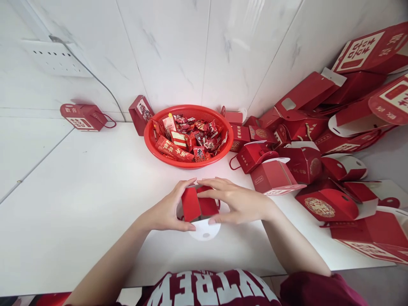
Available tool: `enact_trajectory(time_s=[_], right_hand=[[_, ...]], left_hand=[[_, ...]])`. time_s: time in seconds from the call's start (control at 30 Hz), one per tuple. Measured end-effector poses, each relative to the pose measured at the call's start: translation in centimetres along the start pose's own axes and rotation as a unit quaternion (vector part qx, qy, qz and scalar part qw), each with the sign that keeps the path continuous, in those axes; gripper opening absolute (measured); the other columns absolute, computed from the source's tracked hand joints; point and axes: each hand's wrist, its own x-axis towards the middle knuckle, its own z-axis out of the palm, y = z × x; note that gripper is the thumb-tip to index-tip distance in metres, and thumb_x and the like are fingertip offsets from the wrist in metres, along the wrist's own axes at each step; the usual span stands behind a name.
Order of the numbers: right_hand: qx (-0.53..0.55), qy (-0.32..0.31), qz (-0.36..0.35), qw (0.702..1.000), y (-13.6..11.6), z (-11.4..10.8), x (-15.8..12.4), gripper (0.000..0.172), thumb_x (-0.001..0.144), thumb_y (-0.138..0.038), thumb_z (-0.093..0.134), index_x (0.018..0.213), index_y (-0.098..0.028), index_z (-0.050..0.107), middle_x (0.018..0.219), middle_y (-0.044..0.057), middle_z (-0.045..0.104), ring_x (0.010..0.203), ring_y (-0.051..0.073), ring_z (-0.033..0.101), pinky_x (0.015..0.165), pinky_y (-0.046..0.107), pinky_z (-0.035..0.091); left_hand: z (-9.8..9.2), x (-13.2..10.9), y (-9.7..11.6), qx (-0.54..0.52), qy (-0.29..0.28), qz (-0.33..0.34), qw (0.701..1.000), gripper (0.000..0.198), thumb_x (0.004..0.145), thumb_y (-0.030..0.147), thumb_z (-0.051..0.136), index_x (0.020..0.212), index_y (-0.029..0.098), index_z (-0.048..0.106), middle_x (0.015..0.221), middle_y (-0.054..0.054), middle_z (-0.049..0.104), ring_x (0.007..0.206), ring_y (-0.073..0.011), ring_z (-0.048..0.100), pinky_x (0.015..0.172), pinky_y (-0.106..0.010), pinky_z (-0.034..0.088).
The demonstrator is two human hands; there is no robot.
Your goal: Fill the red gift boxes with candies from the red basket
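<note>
Between both hands [165, 209] [232, 200], a red box [190, 204]

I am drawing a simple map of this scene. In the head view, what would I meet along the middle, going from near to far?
Maroon shirt, small red box, red basket of wrapped packets, white tiled wall.

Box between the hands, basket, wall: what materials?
Box: probably thin card, smooth red and white faces; flat, folded flaps.
Basket: likely moulded plastic, slightly shiny; uniform red, mesh-like holes in its side.
Wall: looks like glossy marble-pattern tile; grey veins, straight joints, bright reflections. Ceramic or stone, can't tell.
</note>
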Motion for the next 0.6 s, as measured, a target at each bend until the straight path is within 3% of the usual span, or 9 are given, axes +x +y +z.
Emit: enact_trajectory(time_s=[0.07,0.1,0.33,0.47,0.6], right_hand=[[-0.025,0.044,0.002,0.999,0.0,0.2,0.3,0.031,0.097,-0.029,0.055,0.125,-0.023,0.066,0.157,0.01,0.037,0.146,0.028,0.032,0.118,0.052,0.031],[-0.046,0.061,0.006,0.997,0.1,0.5,0.5,0.027,0.098,-0.023,0.052,0.119,-0.023,0.069,0.157,0.01,0.036,0.147,0.029,0.031,0.118,0.054,0.03],[-0.1,0.06,0.007,0.993,0.8,2.2,1.5,0.019,0.095,-0.023,0.056,0.108,-0.022,0.071,0.161,0.01,0.027,0.151,0.033,0.02,0.119,0.064,0.021],[-0.089,0.055,0.002,0.994,0.7,1.8,1.7,0.018,0.098,-0.024,0.052,0.102,-0.019,0.069,0.159,0.013,0.031,0.149,0.032,0.024,0.119,0.061,0.024],[-0.049,0.081,-0.03,0.995,0.4,0.9,1.4,0.017,0.1,-0.024,0.049,0.101,-0.018,0.065,0.154,0.014,0.04,0.145,0.028,0.034,0.116,0.051,0.036]], left_hand=[[0.2,0.1,-0.3,-0.001,-0.005,-0.003,1.0,0.113,0.068,0.038,0.085,0.156,0.028,0.014,0.154,-0.017,0.031,0.141,-0.0361,0.039,0.113,-0.052,0.041],[0.3,0.1,-0.4,0.006,-0.006,-0.003,1.0,0.112,0.068,0.035,0.084,0.155,0.028,0.014,0.153,-0.017,0.032,0.14,-0.0358,0.041,0.112,-0.052,0.041],[0.7,0.4,-1.0,0.061,0.015,0.053,0.997,0.107,0.066,0.03,0.077,0.152,0.025,0.015,0.148,-0.017,0.032,0.134,-0.0382,0.043,0.109,-0.054,0.042],[0.8,0.7,-1.1,0.06,0.015,0.086,0.994,0.094,0.065,0.029,0.074,0.146,0.024,0.026,0.14,-0.015,0.038,0.128,-0.0355,0.046,0.108,-0.052,0.043],[0.9,0.9,-1.1,0.051,0.013,0.085,0.995,0.09,0.065,0.03,0.074,0.143,0.023,0.029,0.136,-0.014,0.041,0.123,-0.0335,0.049,0.104,-0.05,0.045]])
